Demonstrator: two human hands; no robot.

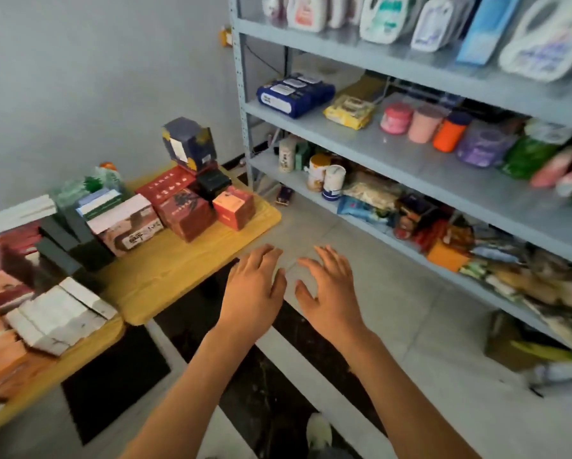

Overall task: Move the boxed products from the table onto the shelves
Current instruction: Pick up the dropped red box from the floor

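Here, both hands empty: left grip and right grip spread over the floor, between tabletop and shelves, likely poised to reach. Boxed products crowded on the tabletop.

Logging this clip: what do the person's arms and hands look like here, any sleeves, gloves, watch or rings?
Both arms are bare up to the bottom edge of the frame; no sleeve shows. The left hand and right hand wear no gloves. No watch, band or bracelet is visible at either wrist, and no rings can be made out on the fingers, though the picture is slightly soft.
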